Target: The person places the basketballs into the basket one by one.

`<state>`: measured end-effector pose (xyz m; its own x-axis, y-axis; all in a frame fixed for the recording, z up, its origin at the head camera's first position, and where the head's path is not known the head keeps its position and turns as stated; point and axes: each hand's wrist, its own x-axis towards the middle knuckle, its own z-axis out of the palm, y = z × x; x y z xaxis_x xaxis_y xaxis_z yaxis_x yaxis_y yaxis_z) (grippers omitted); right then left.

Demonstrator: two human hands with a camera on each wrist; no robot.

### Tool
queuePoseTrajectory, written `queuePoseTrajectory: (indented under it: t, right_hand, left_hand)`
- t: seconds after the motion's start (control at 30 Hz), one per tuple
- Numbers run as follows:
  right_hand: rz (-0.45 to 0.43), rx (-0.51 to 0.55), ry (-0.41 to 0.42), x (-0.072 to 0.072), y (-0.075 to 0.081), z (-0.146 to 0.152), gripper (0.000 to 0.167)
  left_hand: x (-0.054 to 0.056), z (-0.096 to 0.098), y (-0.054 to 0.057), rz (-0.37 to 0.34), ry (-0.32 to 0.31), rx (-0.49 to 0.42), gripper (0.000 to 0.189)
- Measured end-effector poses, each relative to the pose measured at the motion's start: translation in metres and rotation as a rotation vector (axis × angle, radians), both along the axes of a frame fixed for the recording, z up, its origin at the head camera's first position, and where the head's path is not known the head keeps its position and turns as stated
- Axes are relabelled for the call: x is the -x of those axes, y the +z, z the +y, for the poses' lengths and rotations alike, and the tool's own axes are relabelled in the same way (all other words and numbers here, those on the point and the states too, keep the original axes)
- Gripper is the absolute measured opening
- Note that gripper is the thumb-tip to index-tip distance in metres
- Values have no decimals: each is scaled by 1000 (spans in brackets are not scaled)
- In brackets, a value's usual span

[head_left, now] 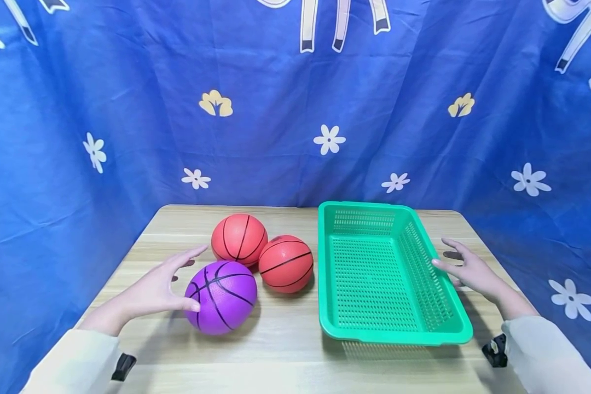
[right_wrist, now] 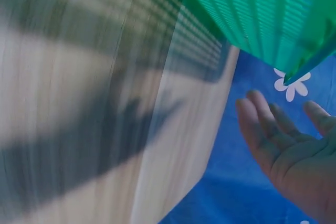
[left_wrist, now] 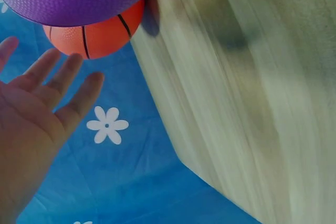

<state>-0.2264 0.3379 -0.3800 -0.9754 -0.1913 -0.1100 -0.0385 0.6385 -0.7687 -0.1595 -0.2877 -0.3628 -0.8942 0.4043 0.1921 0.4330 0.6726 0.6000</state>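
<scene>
While the left hand (head_left: 162, 285) has its fingers spread wide at the purple ball (head_left: 225, 298), contact unclear, the right hand (head_left: 475, 273) extends separated fingers by the green basket (head_left: 369, 284)'s right rim, contact also unclear. Purple ball sits on the counter (head_left: 280, 353), nearer the person than two red balls (head_left: 287, 265).

1. Table (head_left: 285, 355): pale wood grain.
2. Purple ball (head_left: 229, 306) with curved black lines, toward the table's left edge.
3. Two red balls (head_left: 232, 232) (head_left: 291, 268), black-lined, nearer the back edge.
4. Green basket (head_left: 399, 336), rows of holes, toward the right edge.
5. Blue curtain (head_left: 261, 148): white flowers (head_left: 329, 140).
</scene>
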Motion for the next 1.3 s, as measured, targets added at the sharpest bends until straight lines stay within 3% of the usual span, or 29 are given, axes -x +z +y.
queuePoseTrajectory:
  t: [0.17, 0.47, 0.8, 1.3]
  right_hand:
    - [-61, 118, -6, 1, -3, 4, 82]
    - [-152, 308, -1, 4, -12, 9, 75]
    - [-146, 366, 14, 5, -16, 9, 69]
    - [-146, 379, -18, 6, -17, 7, 69]
  left_hand:
    - [1, -2, -5, -32, -37, -49, 103]
    - [2, -2, -17, -85, -48, -104, 104]
    - [1, 2, -25, -139, -75, -211, 101]
    - [-2, 3, -34, -126, -19, -218, 99]
